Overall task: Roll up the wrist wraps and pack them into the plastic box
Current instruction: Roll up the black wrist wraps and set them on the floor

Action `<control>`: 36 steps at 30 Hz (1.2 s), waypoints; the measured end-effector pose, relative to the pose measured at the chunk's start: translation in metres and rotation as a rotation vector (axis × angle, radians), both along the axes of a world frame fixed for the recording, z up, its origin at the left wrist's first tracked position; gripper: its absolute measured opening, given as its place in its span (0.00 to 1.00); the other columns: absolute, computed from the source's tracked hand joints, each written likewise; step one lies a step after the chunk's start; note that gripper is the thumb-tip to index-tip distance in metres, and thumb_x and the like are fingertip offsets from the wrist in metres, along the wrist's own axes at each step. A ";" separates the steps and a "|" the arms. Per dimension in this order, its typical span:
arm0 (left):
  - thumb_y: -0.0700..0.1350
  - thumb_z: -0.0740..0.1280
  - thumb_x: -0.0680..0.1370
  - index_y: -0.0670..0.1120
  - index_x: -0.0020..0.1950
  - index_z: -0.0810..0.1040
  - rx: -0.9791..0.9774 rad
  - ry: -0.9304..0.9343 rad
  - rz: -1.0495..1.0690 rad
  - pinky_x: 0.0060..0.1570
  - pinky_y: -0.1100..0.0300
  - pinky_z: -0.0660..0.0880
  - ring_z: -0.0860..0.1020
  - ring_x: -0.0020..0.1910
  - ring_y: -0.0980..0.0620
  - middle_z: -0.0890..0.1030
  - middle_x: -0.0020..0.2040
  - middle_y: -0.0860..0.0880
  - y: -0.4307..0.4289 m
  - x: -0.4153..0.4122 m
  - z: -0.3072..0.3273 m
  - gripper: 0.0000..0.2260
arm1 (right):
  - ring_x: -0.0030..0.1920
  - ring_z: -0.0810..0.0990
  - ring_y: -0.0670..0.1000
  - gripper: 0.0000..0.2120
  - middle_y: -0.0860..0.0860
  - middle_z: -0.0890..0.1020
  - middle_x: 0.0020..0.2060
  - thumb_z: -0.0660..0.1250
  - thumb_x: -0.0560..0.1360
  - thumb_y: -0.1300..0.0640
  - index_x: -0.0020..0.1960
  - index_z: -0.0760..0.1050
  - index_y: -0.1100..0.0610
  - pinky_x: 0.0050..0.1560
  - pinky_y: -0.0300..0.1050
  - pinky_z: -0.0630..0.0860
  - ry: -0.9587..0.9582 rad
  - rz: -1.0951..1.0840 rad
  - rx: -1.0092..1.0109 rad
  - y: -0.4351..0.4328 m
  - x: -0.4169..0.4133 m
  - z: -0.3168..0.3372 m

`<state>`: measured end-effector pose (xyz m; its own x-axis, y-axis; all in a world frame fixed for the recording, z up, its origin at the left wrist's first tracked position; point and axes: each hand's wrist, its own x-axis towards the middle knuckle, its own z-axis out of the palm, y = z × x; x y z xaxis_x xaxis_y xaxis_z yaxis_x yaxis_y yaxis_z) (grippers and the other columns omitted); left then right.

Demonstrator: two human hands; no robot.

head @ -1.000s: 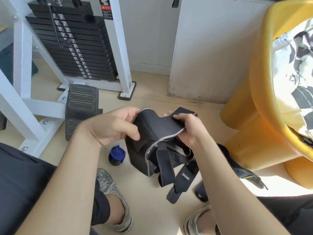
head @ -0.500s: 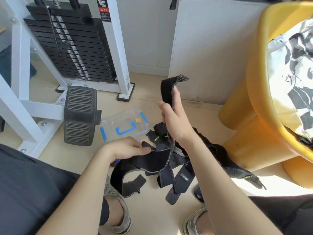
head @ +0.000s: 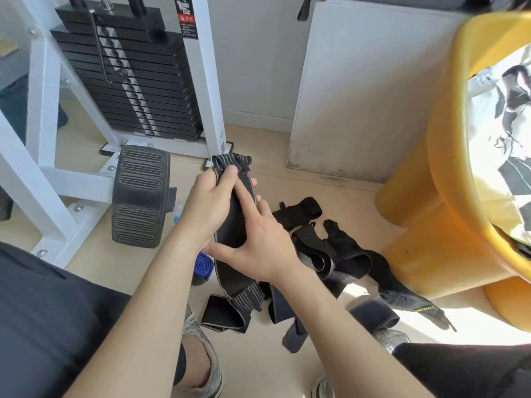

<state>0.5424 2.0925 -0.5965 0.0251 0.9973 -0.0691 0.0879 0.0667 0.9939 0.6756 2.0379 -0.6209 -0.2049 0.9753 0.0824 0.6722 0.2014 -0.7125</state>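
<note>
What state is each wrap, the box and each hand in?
held wrist wrap, unrolled, stretched between the hands
blue wrap, rolled, on the floor
black wraps pile, unrolled, loose
plastic box, mostly hidden, state unclear
left hand, grips the wrap's top end
right hand, straight fingers against the wrap

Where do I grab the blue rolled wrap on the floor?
Pinch the blue rolled wrap across its curved sides, coming from above: its spiral end faces up, so a side squeeze should keep the coil tight. The left forearm hides part of it.
</note>
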 end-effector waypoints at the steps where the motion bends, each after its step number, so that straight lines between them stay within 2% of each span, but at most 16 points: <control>1: 0.53 0.62 0.86 0.46 0.60 0.86 -0.039 -0.055 0.016 0.67 0.41 0.81 0.89 0.56 0.46 0.90 0.55 0.47 0.000 -0.002 -0.001 0.16 | 0.69 0.77 0.58 0.52 0.55 0.73 0.70 0.72 0.71 0.26 0.85 0.46 0.31 0.61 0.61 0.81 0.010 0.022 0.010 0.000 0.005 0.001; 3: 0.50 0.64 0.85 0.46 0.63 0.85 -0.066 -0.074 -0.032 0.70 0.42 0.79 0.88 0.60 0.47 0.90 0.58 0.47 0.001 -0.007 -0.002 0.14 | 0.65 0.76 0.48 0.33 0.50 0.75 0.63 0.70 0.79 0.34 0.82 0.67 0.39 0.65 0.53 0.78 0.167 -0.034 0.050 0.004 0.013 0.002; 5: 0.51 0.66 0.82 0.50 0.65 0.84 -0.052 -0.042 -0.062 0.74 0.44 0.75 0.85 0.65 0.52 0.89 0.61 0.51 0.001 -0.009 -0.006 0.14 | 0.57 0.78 0.41 0.13 0.49 0.78 0.55 0.68 0.83 0.45 0.61 0.84 0.50 0.60 0.47 0.77 0.365 -0.237 0.107 0.012 0.018 0.006; 6: 0.52 0.68 0.81 0.52 0.66 0.84 -0.055 -0.055 -0.068 0.76 0.45 0.73 0.84 0.66 0.54 0.88 0.62 0.52 0.002 -0.009 -0.006 0.15 | 0.51 0.79 0.41 0.09 0.50 0.79 0.51 0.69 0.83 0.49 0.52 0.84 0.53 0.54 0.45 0.76 0.427 -0.340 0.124 0.017 0.021 0.009; 8: 0.55 0.70 0.80 0.54 0.64 0.86 -0.059 -0.084 -0.125 0.77 0.45 0.71 0.83 0.67 0.54 0.88 0.63 0.53 0.002 -0.008 -0.005 0.14 | 0.40 0.79 0.42 0.04 0.51 0.81 0.46 0.72 0.82 0.52 0.52 0.79 0.52 0.46 0.44 0.76 0.529 -0.406 0.114 0.025 0.030 0.016; 11: 0.57 0.69 0.83 0.54 0.64 0.87 -0.010 -0.049 -0.215 0.77 0.42 0.71 0.83 0.68 0.52 0.88 0.63 0.51 0.000 -0.003 0.001 0.13 | 0.35 0.78 0.48 0.13 0.49 0.79 0.43 0.76 0.81 0.53 0.64 0.80 0.50 0.42 0.50 0.79 0.558 -0.219 0.109 0.029 0.049 0.028; 14: 0.56 0.69 0.85 0.52 0.62 0.87 0.031 -0.056 -0.229 0.75 0.38 0.74 0.84 0.67 0.47 0.89 0.61 0.47 0.000 0.000 0.005 0.13 | 0.36 0.79 0.50 0.18 0.52 0.83 0.46 0.81 0.77 0.53 0.65 0.84 0.50 0.45 0.57 0.83 0.525 -0.064 0.089 0.033 0.065 0.039; 17: 0.58 0.69 0.85 0.50 0.62 0.87 0.062 -0.038 -0.216 0.73 0.39 0.76 0.85 0.66 0.47 0.89 0.60 0.46 0.000 0.004 0.012 0.15 | 0.41 0.85 0.59 0.25 0.52 0.88 0.52 0.85 0.72 0.53 0.67 0.84 0.50 0.50 0.57 0.86 0.485 0.035 0.033 0.035 0.072 0.049; 18: 0.60 0.69 0.84 0.50 0.62 0.87 0.069 -0.019 -0.206 0.73 0.38 0.76 0.85 0.65 0.48 0.89 0.59 0.45 0.000 0.006 0.013 0.17 | 0.42 0.86 0.58 0.24 0.51 0.89 0.50 0.85 0.72 0.53 0.67 0.84 0.50 0.49 0.55 0.86 0.469 0.046 0.034 0.035 0.074 0.052; 21: 0.70 0.66 0.81 0.51 0.59 0.88 0.048 0.037 -0.171 0.71 0.43 0.78 0.85 0.62 0.53 0.89 0.57 0.45 0.001 0.011 0.016 0.25 | 0.36 0.82 0.44 0.15 0.42 0.86 0.43 0.82 0.75 0.51 0.61 0.88 0.50 0.43 0.41 0.78 0.350 0.012 0.123 0.038 0.078 0.058; 23: 0.70 0.63 0.83 0.56 0.59 0.87 0.057 0.044 -0.211 0.68 0.58 0.77 0.84 0.63 0.59 0.89 0.57 0.53 -0.001 0.015 0.015 0.23 | 0.37 0.83 0.45 0.06 0.43 0.86 0.39 0.79 0.79 0.49 0.52 0.88 0.51 0.43 0.44 0.79 0.309 -0.009 0.161 0.039 0.080 0.060; 25: 0.69 0.64 0.83 0.55 0.61 0.85 0.072 0.011 -0.266 0.64 0.64 0.74 0.83 0.62 0.61 0.89 0.58 0.54 -0.003 0.018 0.015 0.22 | 0.35 0.81 0.46 0.06 0.43 0.84 0.35 0.75 0.81 0.47 0.47 0.86 0.47 0.40 0.44 0.77 0.292 -0.067 0.192 0.039 0.079 0.061; 28: 0.62 0.69 0.82 0.51 0.61 0.84 0.043 -0.044 -0.294 0.61 0.65 0.75 0.83 0.55 0.57 0.89 0.53 0.48 -0.003 0.019 0.012 0.18 | 0.35 0.82 0.47 0.11 0.44 0.84 0.35 0.74 0.82 0.46 0.47 0.87 0.52 0.41 0.47 0.79 0.309 -0.195 0.180 0.042 0.079 0.057; 31: 0.50 0.70 0.86 0.44 0.61 0.85 0.015 -0.053 -0.271 0.65 0.57 0.79 0.86 0.57 0.53 0.89 0.55 0.43 -0.004 0.020 0.010 0.11 | 0.28 0.84 0.49 0.11 0.48 0.87 0.32 0.77 0.80 0.46 0.49 0.88 0.54 0.30 0.48 0.80 0.391 -0.248 0.163 0.043 0.080 0.054; 33: 0.48 0.70 0.86 0.46 0.60 0.87 -0.005 -0.065 -0.232 0.67 0.56 0.77 0.86 0.61 0.53 0.89 0.57 0.45 -0.005 0.022 0.011 0.09 | 0.24 0.82 0.47 0.10 0.47 0.86 0.29 0.79 0.78 0.45 0.49 0.87 0.52 0.28 0.43 0.77 0.370 -0.236 0.200 0.042 0.080 0.052; 36: 0.49 0.69 0.85 0.49 0.56 0.90 -0.064 -0.132 -0.212 0.65 0.52 0.78 0.86 0.62 0.49 0.89 0.57 0.44 -0.005 0.023 0.015 0.09 | 0.26 0.83 0.48 0.07 0.46 0.85 0.28 0.81 0.76 0.46 0.47 0.87 0.48 0.33 0.42 0.75 0.328 -0.207 0.252 0.041 0.081 0.051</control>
